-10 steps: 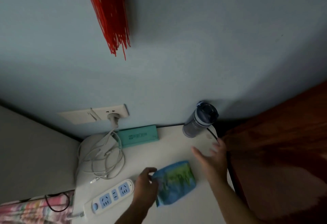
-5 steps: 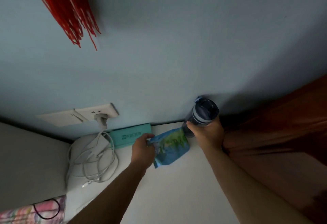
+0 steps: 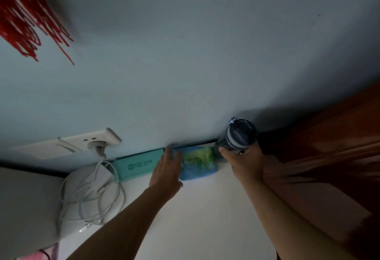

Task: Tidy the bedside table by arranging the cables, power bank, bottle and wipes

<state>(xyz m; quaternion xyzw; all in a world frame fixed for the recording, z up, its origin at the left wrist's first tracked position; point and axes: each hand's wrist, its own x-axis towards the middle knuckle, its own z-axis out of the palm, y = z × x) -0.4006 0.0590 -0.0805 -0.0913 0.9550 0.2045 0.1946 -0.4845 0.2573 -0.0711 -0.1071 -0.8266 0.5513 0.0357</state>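
While the left hand presses flat, fingers spread, on the wipes pack at the table's back edge, the right hand wraps the upright bottle, touching the pack at its 3 o'clock side; the power bank lies at 9.

Only print w/ any shape: dark block of characters on top face of teal power bank, lying along wall by white table's back edge. Too blurred to read, no letters or brand made out. Green marks on blue wipes pack look like lettering or a picture, cannot tell which. Nothing legible on bottle lid or body, nor on wall socket plate. No numbers or signs anywhere else.
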